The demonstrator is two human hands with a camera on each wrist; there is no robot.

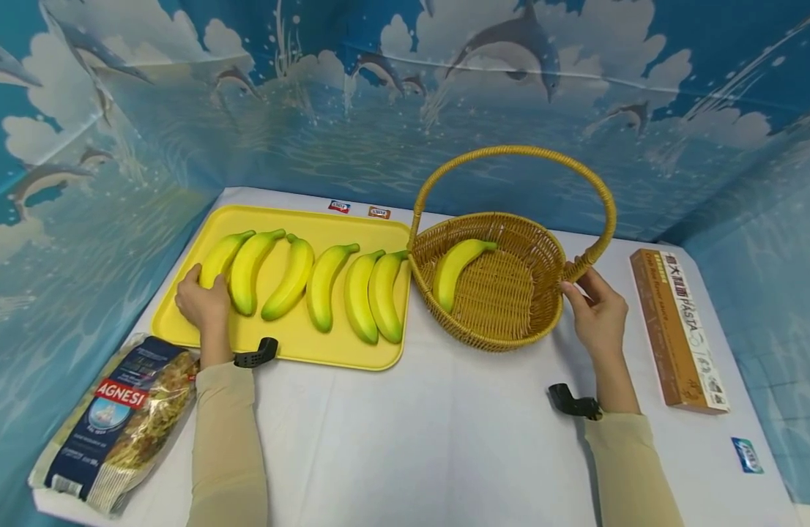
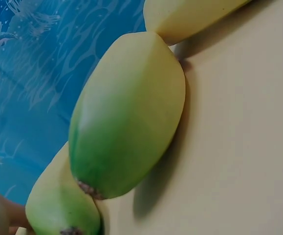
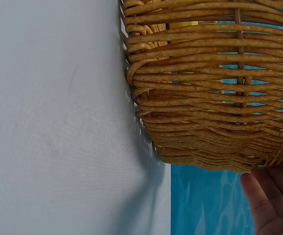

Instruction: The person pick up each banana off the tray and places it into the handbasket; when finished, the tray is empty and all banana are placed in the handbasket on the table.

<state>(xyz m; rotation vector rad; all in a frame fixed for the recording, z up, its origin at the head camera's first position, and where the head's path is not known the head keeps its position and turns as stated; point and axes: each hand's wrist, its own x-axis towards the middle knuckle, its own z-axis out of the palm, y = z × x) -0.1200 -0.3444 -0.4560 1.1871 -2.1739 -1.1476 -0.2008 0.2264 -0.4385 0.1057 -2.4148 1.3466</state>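
Observation:
Several yellow bananas with green ends lie in a row on a yellow tray (image 1: 293, 351). At the left end of that row, my left hand (image 1: 206, 301) grips the lower end of the leftmost banana (image 1: 222, 255), fingers on one side and thumb on the other. The left wrist view has its green tip (image 2: 65, 215) at the lower left, with a fingertip against it. A wicker basket (image 1: 491, 340) with a tall arched handle holds one banana (image 1: 459, 269). My right hand (image 1: 599, 311) pinches the basket's right rim at the handle's base.
A bag of Agnesi pasta (image 1: 121, 424) lies at the front left, overlapping the tray's corner. Right of the basket is a long pasta box (image 1: 678, 329). Small packets lie behind the tray, and another packet (image 1: 748, 455) near the right edge. Dolphin-print cloth (image 1: 352, 139) walls the table.

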